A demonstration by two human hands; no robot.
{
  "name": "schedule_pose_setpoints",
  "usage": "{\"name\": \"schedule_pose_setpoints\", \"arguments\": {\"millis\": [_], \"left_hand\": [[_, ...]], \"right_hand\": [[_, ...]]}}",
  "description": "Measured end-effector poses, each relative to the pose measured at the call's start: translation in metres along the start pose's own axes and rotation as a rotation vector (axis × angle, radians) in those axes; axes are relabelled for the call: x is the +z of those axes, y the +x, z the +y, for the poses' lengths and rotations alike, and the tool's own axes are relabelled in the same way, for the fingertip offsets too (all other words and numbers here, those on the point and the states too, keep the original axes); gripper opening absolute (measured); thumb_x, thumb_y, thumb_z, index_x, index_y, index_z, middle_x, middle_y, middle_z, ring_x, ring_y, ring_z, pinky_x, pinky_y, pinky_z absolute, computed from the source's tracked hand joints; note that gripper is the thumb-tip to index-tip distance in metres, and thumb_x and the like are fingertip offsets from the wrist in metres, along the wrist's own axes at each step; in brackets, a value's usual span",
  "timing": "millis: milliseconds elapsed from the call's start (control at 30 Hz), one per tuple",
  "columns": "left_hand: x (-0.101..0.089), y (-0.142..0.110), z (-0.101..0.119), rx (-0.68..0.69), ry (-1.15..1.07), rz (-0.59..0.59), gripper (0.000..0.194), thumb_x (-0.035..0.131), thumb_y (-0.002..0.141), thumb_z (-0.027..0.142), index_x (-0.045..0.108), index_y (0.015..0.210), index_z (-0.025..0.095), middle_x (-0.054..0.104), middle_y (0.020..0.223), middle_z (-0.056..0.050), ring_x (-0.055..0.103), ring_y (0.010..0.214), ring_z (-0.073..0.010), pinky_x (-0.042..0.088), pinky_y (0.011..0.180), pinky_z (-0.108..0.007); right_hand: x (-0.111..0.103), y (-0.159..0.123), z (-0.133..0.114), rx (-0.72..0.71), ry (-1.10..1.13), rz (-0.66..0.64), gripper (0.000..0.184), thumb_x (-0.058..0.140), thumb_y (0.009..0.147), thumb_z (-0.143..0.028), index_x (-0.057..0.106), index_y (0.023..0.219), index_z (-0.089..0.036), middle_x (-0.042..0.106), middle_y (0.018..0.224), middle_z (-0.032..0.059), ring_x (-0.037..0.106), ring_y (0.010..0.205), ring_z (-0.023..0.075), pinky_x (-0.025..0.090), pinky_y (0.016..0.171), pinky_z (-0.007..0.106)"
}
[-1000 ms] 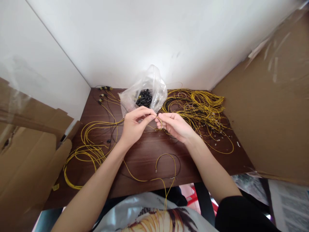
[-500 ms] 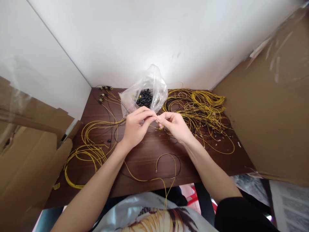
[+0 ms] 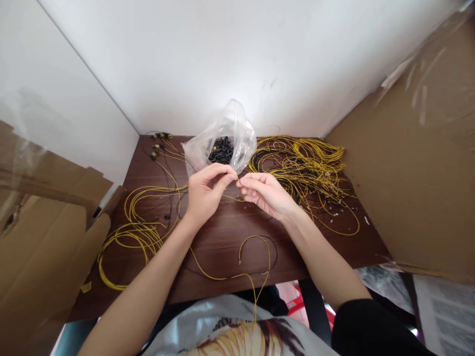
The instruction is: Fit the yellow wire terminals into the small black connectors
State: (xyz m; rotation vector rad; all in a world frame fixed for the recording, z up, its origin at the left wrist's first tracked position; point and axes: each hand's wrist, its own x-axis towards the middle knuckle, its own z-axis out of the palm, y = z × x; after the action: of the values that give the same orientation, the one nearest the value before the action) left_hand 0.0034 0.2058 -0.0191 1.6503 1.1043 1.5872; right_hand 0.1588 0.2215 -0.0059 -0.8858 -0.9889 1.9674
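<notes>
Over the middle of the table, my left hand (image 3: pixel 207 192) and my right hand (image 3: pixel 266 194) face each other with a small gap between the fingertips. A short bit of thin yellow wire (image 3: pixel 238 179) bridges that gap, pinched from both sides. What lies inside the fingers is covered. Just behind the hands stands a clear plastic bag (image 3: pixel 243 143) holding many small black parts (image 3: pixel 221 151). Nearer my body, a yellow wire (image 3: pixel 208 274) curves over the table and hangs past the front edge; a small tip shows at its looped end.
A tangled bundle of yellow wires (image 3: pixel 315 153) fills the back right. Yellow coils (image 3: pixel 111 242) lie at the left, with black-and-yellow wire ends (image 3: pixel 159 146) behind them. Cardboard (image 3: pixel 415 173) walls the right side, more cardboard (image 3: pixel 44 247) the left, and a white wall the back.
My fingertips have moved slightly apart, and the yellow wire between them now shows. The fingers of my right hand have shifted a little. The things on the table stay as they were.
</notes>
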Motion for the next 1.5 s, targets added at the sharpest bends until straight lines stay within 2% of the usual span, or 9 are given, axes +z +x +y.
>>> {"name": "schedule_pose_setpoints", "arguments": {"millis": [200,400,800,1033,1133,1267,1500], "left_hand": [[0.0,0.0,0.002,-0.063,-0.062,0.043,0.007,0.065,0.079,0.02,0.068,0.074,0.017,0.067,0.074,-0.001,0.06,0.067,-0.0113,0.049,0.066,-0.024],[0.001,0.0,0.002,-0.083,-0.077,0.049,0.008,0.065,0.079,0.022,0.069,0.075,0.017,0.067,0.074,-0.002,0.06,0.069,-0.0122,0.05,0.068,-0.025],[0.005,-0.002,0.003,-0.046,-0.096,0.014,0.006,0.065,0.08,0.02,0.069,0.075,0.017,0.066,0.076,-0.002,0.061,0.073,-0.0129,0.05,0.072,-0.026],[0.001,-0.001,0.002,-0.021,-0.065,0.034,0.008,0.064,0.081,0.021,0.068,0.075,0.018,0.066,0.075,-0.002,0.06,0.07,-0.0127,0.049,0.068,-0.026],[0.001,0.0,0.004,0.029,-0.029,0.014,0.008,0.064,0.081,0.02,0.068,0.075,0.018,0.066,0.075,-0.002,0.06,0.072,-0.0128,0.048,0.069,-0.026],[0.001,0.0,0.005,0.051,-0.014,-0.011,0.009,0.062,0.082,0.02,0.068,0.074,0.018,0.067,0.074,-0.002,0.06,0.071,-0.0129,0.048,0.067,-0.026],[-0.001,0.0,0.006,0.104,0.044,-0.044,0.01,0.061,0.083,0.019,0.067,0.075,0.017,0.066,0.074,-0.002,0.06,0.071,-0.013,0.048,0.068,-0.026]], "right_hand": [[0.001,0.0,0.001,-0.042,-0.022,0.016,0.013,0.074,0.065,-0.022,0.069,0.064,-0.011,0.055,0.055,-0.0007,0.037,0.047,0.0021,0.017,0.042,0.018],[0.004,0.002,0.004,-0.099,0.027,0.056,0.013,0.075,0.063,-0.022,0.068,0.068,-0.013,0.05,0.052,-0.0039,0.029,0.045,0.0023,0.013,0.042,0.02],[0.01,0.002,0.014,-0.251,0.101,0.056,0.012,0.07,0.066,-0.022,0.061,0.065,-0.015,0.034,0.049,-0.0082,0.022,0.046,0.0037,0.015,0.045,0.023],[0.01,0.001,0.01,-0.168,0.116,0.072,0.008,0.069,0.065,-0.02,0.065,0.068,-0.014,0.051,0.059,-0.0027,0.024,0.049,0.0042,0.015,0.045,0.023],[0.007,0.002,0.011,-0.151,0.096,0.082,0.008,0.069,0.066,-0.021,0.065,0.064,-0.014,0.052,0.06,-0.0017,0.024,0.049,0.0043,0.015,0.044,0.023],[0.005,0.002,0.013,-0.142,0.064,0.071,0.01,0.069,0.066,-0.023,0.067,0.064,-0.014,0.049,0.056,-0.003,0.024,0.049,0.0045,0.015,0.044,0.023],[0.006,0.001,0.012,-0.146,0.039,0.068,0.01,0.068,0.067,-0.023,0.066,0.063,-0.014,0.034,0.046,-0.0078,0.02,0.045,0.0037,0.013,0.044,0.023]]}}
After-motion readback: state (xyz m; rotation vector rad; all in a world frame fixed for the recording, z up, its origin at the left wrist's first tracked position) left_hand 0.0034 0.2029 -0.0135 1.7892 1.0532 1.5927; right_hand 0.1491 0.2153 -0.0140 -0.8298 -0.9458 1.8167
